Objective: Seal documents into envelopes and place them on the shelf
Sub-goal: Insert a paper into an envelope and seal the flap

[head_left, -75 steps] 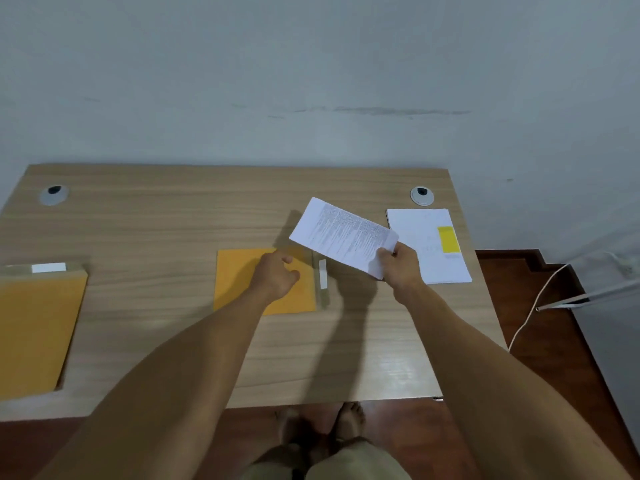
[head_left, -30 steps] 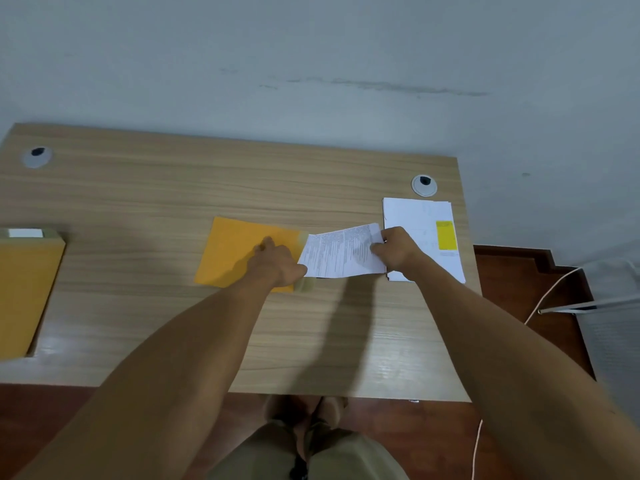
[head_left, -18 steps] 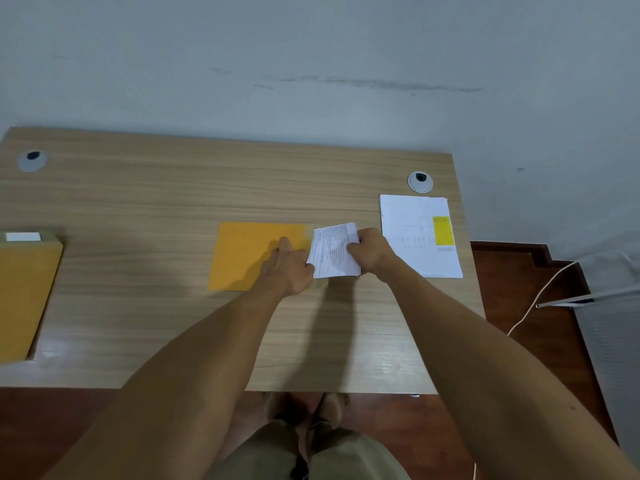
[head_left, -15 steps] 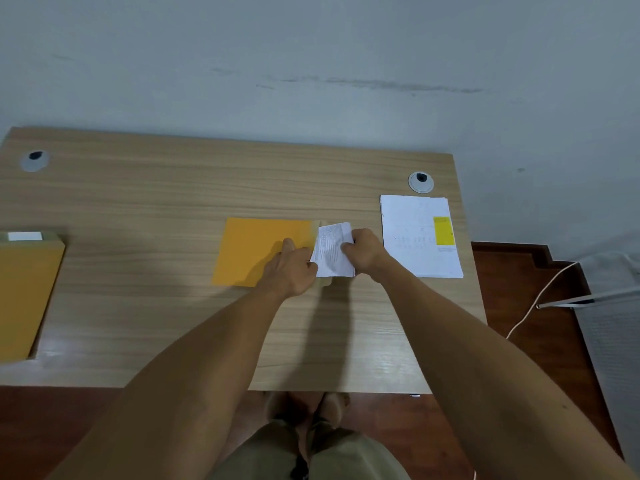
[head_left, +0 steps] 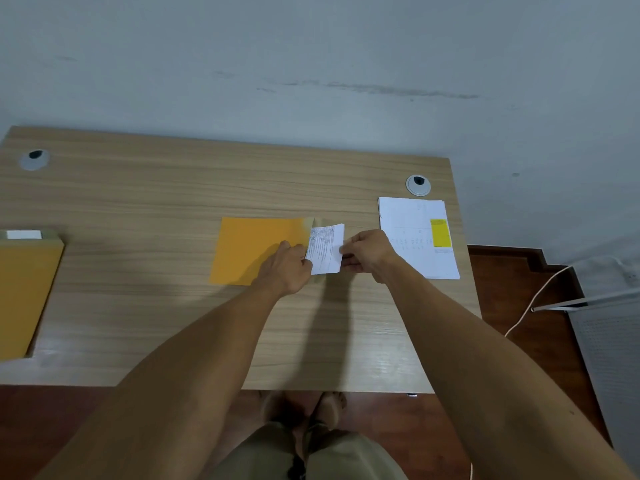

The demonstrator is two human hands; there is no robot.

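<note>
A pale grey-blue wall (head_left: 311,46) fills the view from 10 to 2 o'clock, marked by a faint dark streak (head_left: 381,89) near 12. Below it stands a light wood-grain desk (head_left: 173,188) with round grey cable grommets at 10 (head_left: 34,159) and 1 o'clock (head_left: 418,185). Dark red-brown floor (head_left: 512,292) shows at 3 and along 6 o'clock, crossed by a white cord (head_left: 530,306) at 3.

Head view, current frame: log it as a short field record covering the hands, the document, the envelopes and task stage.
left hand: holding open the mouth of the orange envelope
right hand: gripping the folded document, pushing it in
document: partly inside, right part showing
spare envelopes: desk's left edge
paper stack: right of hands, yellow note on top
stage: inserting, not sealed
</note>
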